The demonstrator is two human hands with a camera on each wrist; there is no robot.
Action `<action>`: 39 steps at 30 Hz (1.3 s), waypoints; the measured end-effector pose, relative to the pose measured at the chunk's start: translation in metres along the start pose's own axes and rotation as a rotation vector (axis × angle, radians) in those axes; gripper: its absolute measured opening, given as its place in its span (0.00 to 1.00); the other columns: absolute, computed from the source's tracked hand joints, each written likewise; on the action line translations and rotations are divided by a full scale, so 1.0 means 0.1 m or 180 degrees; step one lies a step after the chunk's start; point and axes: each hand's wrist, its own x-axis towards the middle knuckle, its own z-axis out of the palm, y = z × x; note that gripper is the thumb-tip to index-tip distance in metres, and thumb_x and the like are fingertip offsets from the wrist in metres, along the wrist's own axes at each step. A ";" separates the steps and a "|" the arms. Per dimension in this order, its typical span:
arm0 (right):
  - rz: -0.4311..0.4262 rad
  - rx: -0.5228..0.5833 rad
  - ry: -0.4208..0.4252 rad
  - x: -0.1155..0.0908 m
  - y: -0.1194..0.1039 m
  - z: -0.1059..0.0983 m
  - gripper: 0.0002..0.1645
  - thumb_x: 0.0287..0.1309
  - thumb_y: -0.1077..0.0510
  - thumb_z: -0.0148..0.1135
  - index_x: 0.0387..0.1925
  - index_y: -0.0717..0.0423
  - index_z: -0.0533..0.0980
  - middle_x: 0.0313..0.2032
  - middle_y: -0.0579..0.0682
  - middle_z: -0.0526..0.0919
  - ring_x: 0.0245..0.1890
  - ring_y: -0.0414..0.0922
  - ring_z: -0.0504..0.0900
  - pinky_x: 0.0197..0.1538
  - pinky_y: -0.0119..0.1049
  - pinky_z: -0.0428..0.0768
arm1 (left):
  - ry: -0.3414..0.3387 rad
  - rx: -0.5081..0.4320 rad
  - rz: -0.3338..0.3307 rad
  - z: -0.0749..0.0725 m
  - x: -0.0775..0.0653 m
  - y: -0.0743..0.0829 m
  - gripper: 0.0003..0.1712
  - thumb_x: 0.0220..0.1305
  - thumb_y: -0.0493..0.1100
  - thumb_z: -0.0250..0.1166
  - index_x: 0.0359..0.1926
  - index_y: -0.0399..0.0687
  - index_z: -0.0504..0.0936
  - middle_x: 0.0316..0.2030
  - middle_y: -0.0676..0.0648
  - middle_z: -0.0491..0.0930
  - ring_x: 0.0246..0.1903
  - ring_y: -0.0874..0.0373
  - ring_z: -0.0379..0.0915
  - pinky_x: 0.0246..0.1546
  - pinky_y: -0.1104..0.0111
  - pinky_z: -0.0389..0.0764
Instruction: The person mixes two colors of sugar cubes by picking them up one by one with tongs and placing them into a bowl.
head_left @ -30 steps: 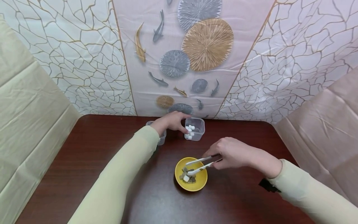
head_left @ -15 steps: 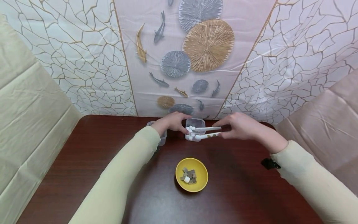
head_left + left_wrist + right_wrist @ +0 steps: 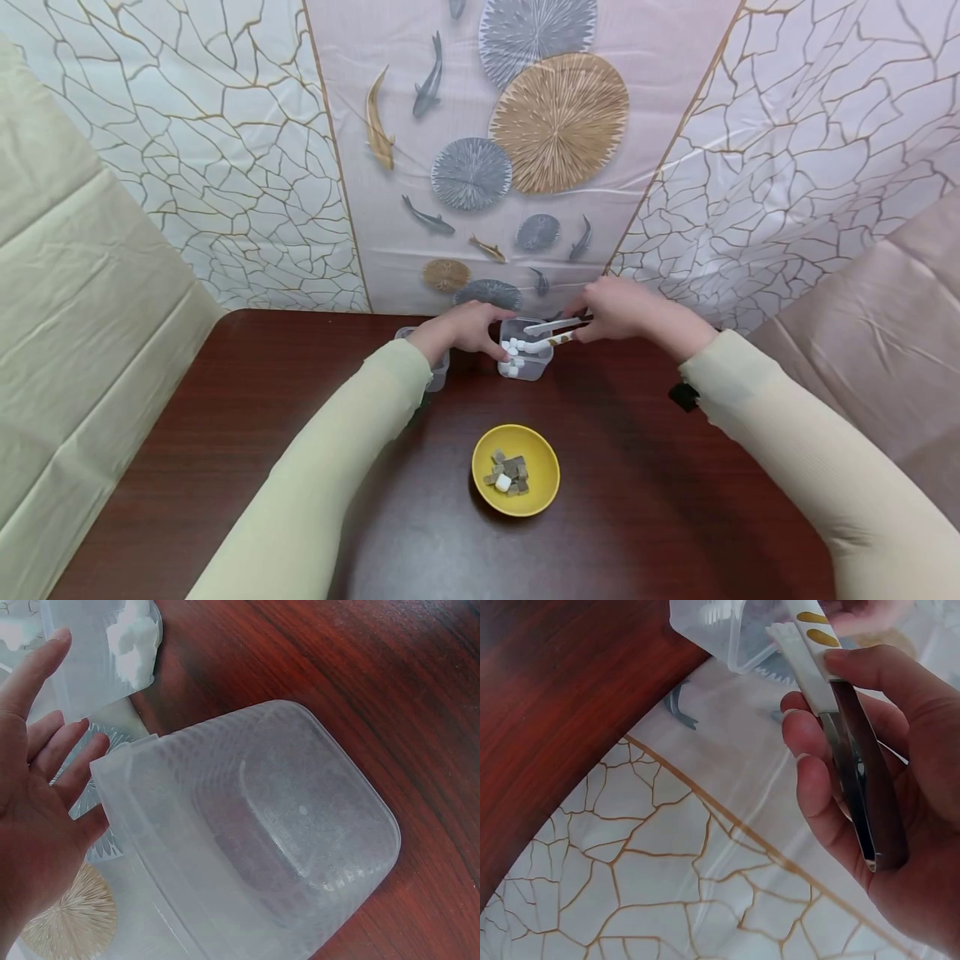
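My left hand [image 3: 468, 327] holds the left side of a clear plastic container [image 3: 531, 369], thumb at the near side and forefinger at the far corner. Inside, small white marshmallow-like pieces [image 3: 513, 348] lie gathered on the left. My right hand [image 3: 617, 308] grips a pair of tongs [image 3: 814, 671] with white arms and gold leaf marks. Their two tips stand apart over the container, the nearer one close beside the white pieces. Nearer to me sits a yellow bowl [image 3: 551, 479] with several brownish cubes [image 3: 513, 467] and one white piece [image 3: 503, 482] in it.
A second clear plastic container [image 3: 300, 802] stands left of the first, partly hidden by my left wrist in the head view. Patterned cloth [image 3: 480, 233] rises right behind the dark wooden table [image 3: 247, 433], and pale cloth walls [image 3: 67, 275] flank it.
My right hand has lifted the tongs from the yellow bowl and carried them back to the container of white pieces, tips apart. My left hand stays at that container.
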 end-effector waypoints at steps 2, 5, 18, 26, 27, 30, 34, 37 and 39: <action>-0.0004 -0.0090 -0.0104 0.08 -0.01 0.02 0.13 0.53 0.55 0.74 0.42 0.47 0.91 0.27 0.42 0.86 0.28 0.47 0.80 0.37 0.51 0.81 | 0.0013 0.0022 0.0003 0.01 0.00 -0.01 0.48 0.67 0.56 0.76 0.82 0.54 0.66 0.75 0.42 0.72 0.75 0.47 0.66 0.75 0.56 0.67; 0.0014 -0.0212 -0.0258 0.19 -0.02 0.05 0.11 0.53 0.55 0.74 0.40 0.46 0.91 0.26 0.40 0.82 0.28 0.45 0.76 0.36 0.48 0.79 | 0.0026 0.0067 0.0012 0.01 0.01 -0.01 0.48 0.67 0.57 0.76 0.82 0.55 0.66 0.75 0.42 0.72 0.75 0.47 0.66 0.75 0.56 0.68; 0.0047 -0.0453 -0.0605 0.44 -0.11 0.11 0.12 0.51 0.56 0.73 0.40 0.47 0.91 0.38 0.46 0.89 0.38 0.51 0.84 0.46 0.51 0.83 | 0.0001 0.0103 -0.0019 0.01 0.01 0.01 0.48 0.67 0.58 0.76 0.82 0.55 0.66 0.75 0.44 0.72 0.75 0.46 0.65 0.75 0.56 0.68; 0.0190 -0.0450 -0.0848 0.55 -0.14 0.17 0.11 0.51 0.58 0.71 0.36 0.43 0.92 0.32 0.41 0.87 0.35 0.46 0.80 0.44 0.47 0.83 | 0.0000 0.0057 -0.0032 0.01 0.00 0.01 0.48 0.67 0.57 0.76 0.82 0.54 0.66 0.75 0.44 0.72 0.75 0.47 0.66 0.74 0.56 0.69; 0.0199 -0.0456 -0.0875 0.57 -0.15 0.17 0.11 0.52 0.58 0.71 0.37 0.43 0.92 0.32 0.41 0.87 0.35 0.46 0.81 0.44 0.47 0.83 | 0.0002 0.0062 -0.0031 0.00 0.00 0.01 0.48 0.67 0.57 0.76 0.82 0.54 0.66 0.75 0.44 0.72 0.75 0.48 0.67 0.74 0.56 0.69; 0.0259 -0.0468 -0.0935 0.59 -0.18 0.17 0.12 0.53 0.57 0.71 0.40 0.44 0.92 0.34 0.41 0.87 0.37 0.46 0.82 0.45 0.48 0.84 | 0.0004 0.0055 -0.0023 0.00 -0.01 0.02 0.48 0.67 0.56 0.76 0.82 0.54 0.67 0.75 0.44 0.73 0.74 0.48 0.67 0.74 0.57 0.70; 0.0295 -0.0464 -0.0994 0.62 -0.22 0.16 0.09 0.52 0.58 0.71 0.35 0.44 0.91 0.30 0.41 0.86 0.33 0.46 0.81 0.41 0.45 0.84 | 0.0007 0.0049 -0.0015 0.00 -0.02 0.02 0.48 0.67 0.56 0.76 0.82 0.53 0.67 0.75 0.43 0.73 0.74 0.48 0.67 0.74 0.57 0.69; 0.0313 -0.0443 -0.1062 0.64 -0.23 0.16 0.08 0.51 0.60 0.70 0.31 0.43 0.89 0.24 0.40 0.84 0.27 0.44 0.80 0.35 0.40 0.81 | 0.0009 0.0077 -0.0009 -0.01 -0.02 0.01 0.48 0.67 0.57 0.76 0.82 0.53 0.67 0.75 0.43 0.73 0.74 0.48 0.67 0.74 0.57 0.69; 0.0337 -0.0445 -0.1126 0.65 -0.23 0.16 0.09 0.52 0.60 0.69 0.31 0.43 0.89 0.23 0.40 0.84 0.24 0.42 0.80 0.32 0.39 0.80 | 0.0010 0.0092 -0.0003 -0.01 -0.02 0.01 0.48 0.67 0.57 0.76 0.82 0.53 0.67 0.75 0.43 0.73 0.74 0.48 0.67 0.74 0.57 0.70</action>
